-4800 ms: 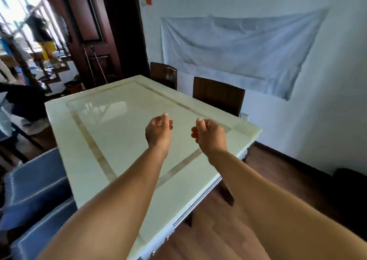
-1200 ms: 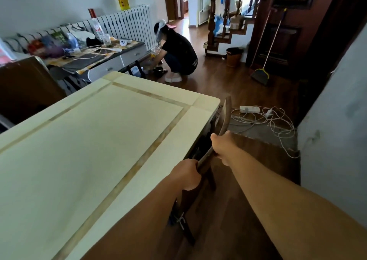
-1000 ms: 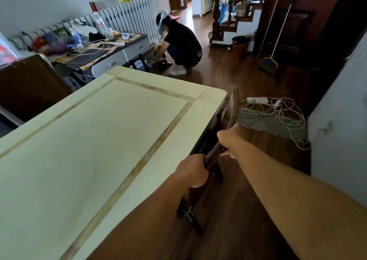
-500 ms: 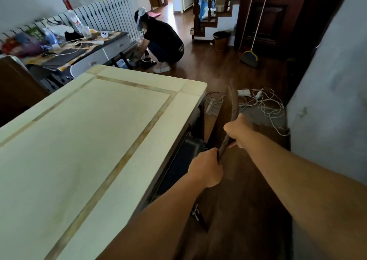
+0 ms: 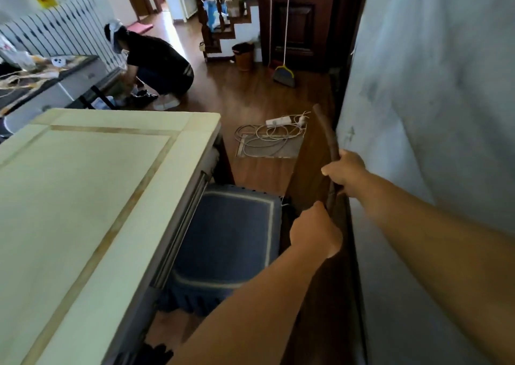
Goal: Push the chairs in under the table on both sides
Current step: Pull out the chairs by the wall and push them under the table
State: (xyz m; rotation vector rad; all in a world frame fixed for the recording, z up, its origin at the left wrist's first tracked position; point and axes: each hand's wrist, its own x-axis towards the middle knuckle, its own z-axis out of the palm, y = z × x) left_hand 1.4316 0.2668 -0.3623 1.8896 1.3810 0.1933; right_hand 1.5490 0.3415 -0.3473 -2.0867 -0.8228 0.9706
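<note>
Both hands grip the top rail of a chair beside the table.

The chair (image 5: 326,141) occupies the right centre of the frame, its blue seat cushion (image 5: 231,236) exposed just beside the edge of the table (image 5: 83,197) at left. The left hand (image 5: 316,232) and the right hand (image 5: 344,171) each have fingers curled tight around the dark backrest rail. A wall (image 5: 432,114) fills the right of the frame.

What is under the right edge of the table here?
Under the table edge sits the blue seat cushion of the chair both hands hold by its backrest. Its inner part runs beneath the tabletop, and the chair legs are hidden.
</note>
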